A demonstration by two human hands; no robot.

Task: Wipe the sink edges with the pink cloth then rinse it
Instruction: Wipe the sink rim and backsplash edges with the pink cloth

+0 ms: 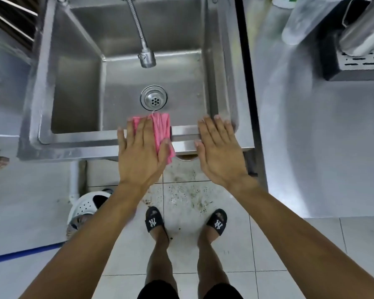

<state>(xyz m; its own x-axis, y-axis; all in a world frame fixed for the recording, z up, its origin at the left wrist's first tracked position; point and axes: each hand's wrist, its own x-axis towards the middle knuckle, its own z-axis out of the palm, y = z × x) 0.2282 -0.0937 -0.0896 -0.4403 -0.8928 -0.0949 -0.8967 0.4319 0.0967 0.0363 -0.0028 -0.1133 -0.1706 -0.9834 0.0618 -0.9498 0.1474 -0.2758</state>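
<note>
Steel sink (78, 139) front rim: left hand (141, 153) flat on pink cloth (162, 130)

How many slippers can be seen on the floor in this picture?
2. One black slipper is on the person's left foot and the other black slipper is on the right foot, both on the tiled floor below the sink. None seems hidden.

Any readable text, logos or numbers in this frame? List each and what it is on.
"NY", interlocked white monogram, on the strap of the left black slide sandal.
"NY", the same monogram, on the right black slide sandal.
No readable text on the sink, pink cloth or counter items.
</note>
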